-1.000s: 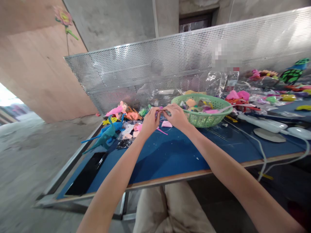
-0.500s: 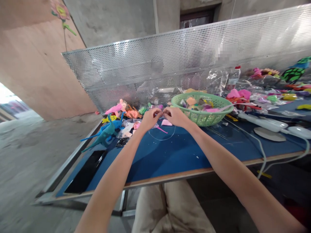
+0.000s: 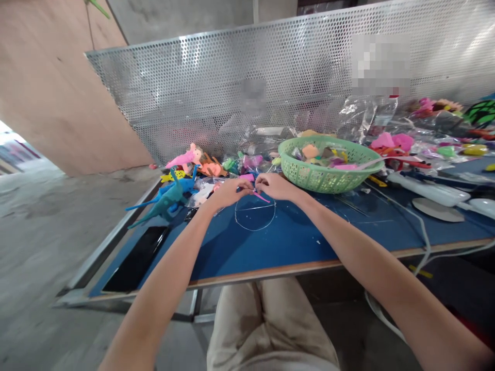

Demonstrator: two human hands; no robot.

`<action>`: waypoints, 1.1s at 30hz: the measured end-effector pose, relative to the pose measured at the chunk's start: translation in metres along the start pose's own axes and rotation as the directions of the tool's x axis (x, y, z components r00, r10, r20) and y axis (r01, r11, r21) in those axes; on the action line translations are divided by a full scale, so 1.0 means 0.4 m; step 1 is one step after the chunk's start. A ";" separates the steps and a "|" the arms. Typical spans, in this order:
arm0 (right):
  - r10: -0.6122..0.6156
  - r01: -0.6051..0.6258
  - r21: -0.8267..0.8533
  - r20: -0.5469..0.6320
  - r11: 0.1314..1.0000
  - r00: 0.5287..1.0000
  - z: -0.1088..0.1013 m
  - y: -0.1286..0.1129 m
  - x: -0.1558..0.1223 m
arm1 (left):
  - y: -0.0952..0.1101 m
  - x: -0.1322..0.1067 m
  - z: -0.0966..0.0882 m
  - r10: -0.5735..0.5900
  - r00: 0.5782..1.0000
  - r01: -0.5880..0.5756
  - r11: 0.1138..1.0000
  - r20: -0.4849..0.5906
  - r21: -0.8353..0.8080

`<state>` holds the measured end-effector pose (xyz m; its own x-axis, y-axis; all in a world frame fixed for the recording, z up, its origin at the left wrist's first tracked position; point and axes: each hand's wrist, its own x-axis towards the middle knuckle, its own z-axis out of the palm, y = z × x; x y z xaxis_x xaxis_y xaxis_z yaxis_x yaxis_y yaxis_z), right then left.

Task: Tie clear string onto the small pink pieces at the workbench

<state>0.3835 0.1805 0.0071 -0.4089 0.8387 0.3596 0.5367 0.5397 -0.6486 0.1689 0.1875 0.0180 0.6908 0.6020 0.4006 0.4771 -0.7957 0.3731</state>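
Note:
My left hand [image 3: 232, 191] has its fingers pinched together over the blue table, and a thin pink strip [image 3: 263, 197] juts out from its fingertips toward the right. Almost touching it, my right hand [image 3: 275, 186] is closed in a pinch too; what lies between its fingertips is too small to make out. Just behind the left fingers shows a bright pink piece [image 3: 246, 177]. Below both hands, a thin pale circle [image 3: 255, 230] crossed by a line shows on the tabletop [image 3: 266, 252].
A green basket [image 3: 328, 178] of small coloured pieces stands right of my hands. Toy dinosaurs [image 3: 164, 203] and a black phone-like slab [image 3: 135, 263] lie left. White glue-gun-like tools [image 3: 429, 188] with cords lie right. A perforated metal panel [image 3: 216, 82] closes off the back.
The view has tipped downward. My hands stay close together, the left fingers now lower by the pink strip. The pale pink piece seen under my right hand no longer shows there.

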 end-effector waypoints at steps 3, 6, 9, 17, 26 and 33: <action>0.021 -0.021 0.010 0.035 1.000 0.999 0.005 0.010 0.003 | -0.004 0.002 0.007 0.053 0.998 -0.049 0.981 -0.018 0.190; -0.026 0.029 -0.062 0.048 0.998 0.998 0.007 0.024 0.004 | -0.010 -0.001 0.019 0.101 0.994 -0.089 0.954 -0.029 0.287; -0.085 0.092 -0.105 0.070 0.990 0.994 0.004 0.037 0.005 | -0.019 -0.004 0.033 0.144 0.989 -0.135 0.944 -0.010 0.300; -0.061 0.074 -0.111 0.116 0.991 0.991 -0.009 0.041 0.003 | -0.052 0.004 0.075 0.176 0.983 -0.186 0.926 0.058 0.328; -0.021 0.032 -0.077 0.140 0.997 0.990 -0.008 0.037 0.002 | -0.055 0.003 0.066 0.261 0.964 -0.235 0.929 -0.054 0.286; -0.022 0.021 0.011 0.203 1.000 0.979 -0.006 0.049 0.004 | -0.057 -0.001 0.066 0.311 0.948 -0.275 0.912 -0.074 0.305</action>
<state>0.3952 0.1927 -0.0033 -0.5618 0.7945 0.2308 0.5203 0.5562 -0.6481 0.1722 0.2038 -0.0126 0.7625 0.3282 0.5575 0.4105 -0.9115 -0.0249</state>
